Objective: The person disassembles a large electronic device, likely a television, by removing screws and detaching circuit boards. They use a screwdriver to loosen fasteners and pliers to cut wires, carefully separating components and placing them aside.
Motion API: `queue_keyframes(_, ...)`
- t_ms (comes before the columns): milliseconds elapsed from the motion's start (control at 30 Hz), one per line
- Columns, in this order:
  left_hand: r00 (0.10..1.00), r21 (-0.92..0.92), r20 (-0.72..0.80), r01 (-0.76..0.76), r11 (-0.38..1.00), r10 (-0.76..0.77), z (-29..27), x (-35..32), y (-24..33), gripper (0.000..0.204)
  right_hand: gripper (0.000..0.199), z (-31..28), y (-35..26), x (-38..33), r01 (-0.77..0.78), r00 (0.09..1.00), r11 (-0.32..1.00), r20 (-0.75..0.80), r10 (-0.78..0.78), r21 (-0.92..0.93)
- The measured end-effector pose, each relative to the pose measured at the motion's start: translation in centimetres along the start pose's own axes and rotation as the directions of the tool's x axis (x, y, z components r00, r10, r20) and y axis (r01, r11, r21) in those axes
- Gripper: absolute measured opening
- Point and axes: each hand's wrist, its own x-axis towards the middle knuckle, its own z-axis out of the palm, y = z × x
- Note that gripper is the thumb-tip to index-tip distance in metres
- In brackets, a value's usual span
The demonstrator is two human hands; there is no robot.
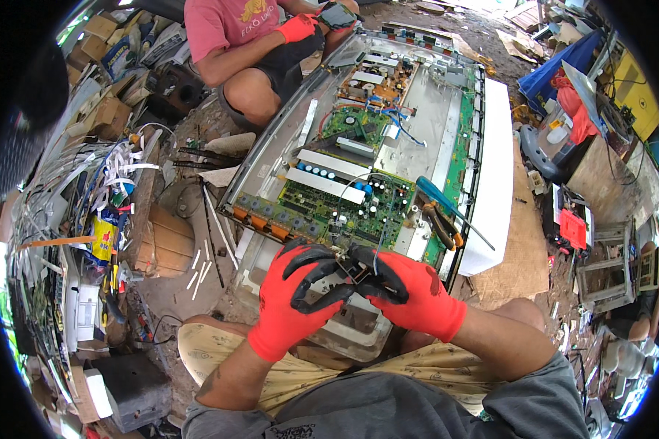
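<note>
My left hand and my right hand, both in red gloves with black fingertips, meet over the near edge of an opened flat-panel display. Pinched between their fingertips is a small dark electronic part, mostly covered by the gloves, so its exact kind cannot be told. A thin grey cable runs up beside my right fingers. Just beyond the hands lies a green circuit board with many components. A blue-handled screwdriver and dark-and-orange pliers rest at the panel's right side.
Across the panel at the far left, a person in a pink shirt and red gloves holds a small device. White foam lines the panel's right side. Scrap and cables pile at left; a red-and-black case sits at right.
</note>
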Motion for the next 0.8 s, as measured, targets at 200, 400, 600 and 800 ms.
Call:
queue_keyframes(200,0.999,0.106,-0.024,-0.034,0.994,0.037,-0.2,0.2,0.9,0.040,0.059,0.2,0.0,-0.2,0.076,0.997,0.995,0.010,-0.075,-0.059)
queue_keyframes(400,0.998,0.085,-0.006,-0.060,0.995,0.060,-0.4,0.3,0.4,0.041,0.060,0.1,-0.4,-0.1,-0.086,0.996,0.990,0.013,0.085,0.116)
queue_keyframes(600,0.999,0.025,-0.015,0.051,0.998,-0.050,-0.2,0.4,1.1,0.042,0.062,0.3,0.1,0.3,-0.073,0.995,0.956,-0.045,0.089,0.284)
queue_keyframes(800,0.999,0.100,-0.022,-0.033,0.994,0.035,0.0,-0.3,0.2,0.044,0.061,0.9,0.2,0.0,-0.057,0.996,0.969,-0.046,0.070,0.242)
